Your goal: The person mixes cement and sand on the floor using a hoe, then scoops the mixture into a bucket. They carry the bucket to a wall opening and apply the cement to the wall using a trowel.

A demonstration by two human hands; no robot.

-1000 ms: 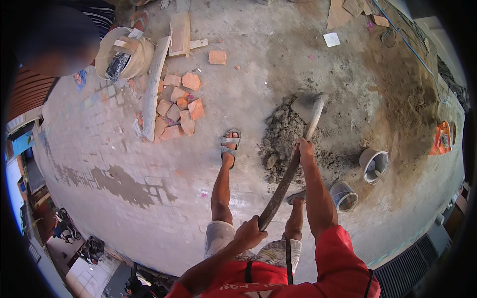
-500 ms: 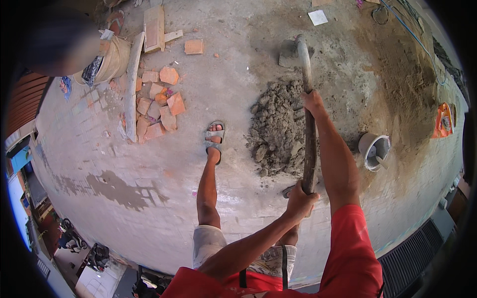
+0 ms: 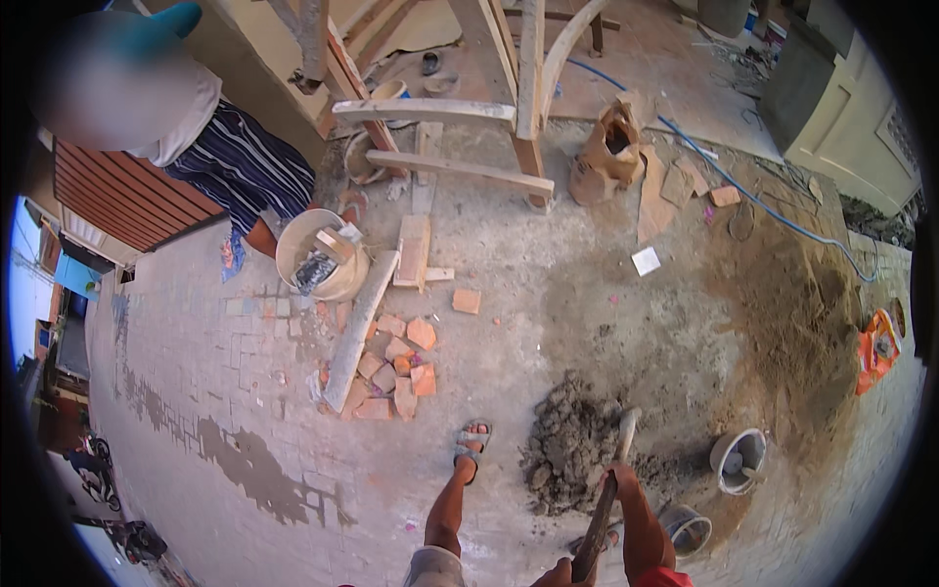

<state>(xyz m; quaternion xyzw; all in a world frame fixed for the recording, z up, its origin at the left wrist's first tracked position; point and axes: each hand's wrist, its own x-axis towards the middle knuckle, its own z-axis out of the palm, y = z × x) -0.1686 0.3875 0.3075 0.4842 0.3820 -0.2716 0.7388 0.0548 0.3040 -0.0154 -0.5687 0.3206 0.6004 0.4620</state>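
A long-handled hoe [image 3: 603, 519] runs up from the lower edge, its wooden shaft in both my hands. Higher on the shaft, my right hand [image 3: 620, 475] is closed around it. My left hand [image 3: 562, 574] grips the lower end, partly cut off by the frame's edge. The hoe's head is at the right side of a heap of wet grey mortar [image 3: 567, 455]; its blade cannot be made out there. My sandalled left foot [image 3: 473, 445] stands left of the heap.
Broken bricks [image 3: 391, 367] and a plank [image 3: 362, 333] lie left. Two buckets [image 3: 729, 470] [image 3: 687, 529] stand right, near a sand pile [image 3: 797, 303]. A person [image 3: 240, 161] stands by a tub [image 3: 344, 274]. Wooden frames [image 3: 445, 110], a paper sack [image 3: 606, 157] and a blue hose [image 3: 743, 191] are farther off.
The view has tipped upward, bringing the person and wooden frames into sight. The hoe's head has come from beyond the mortar heap back to its right side; both hands still hold the shaft.
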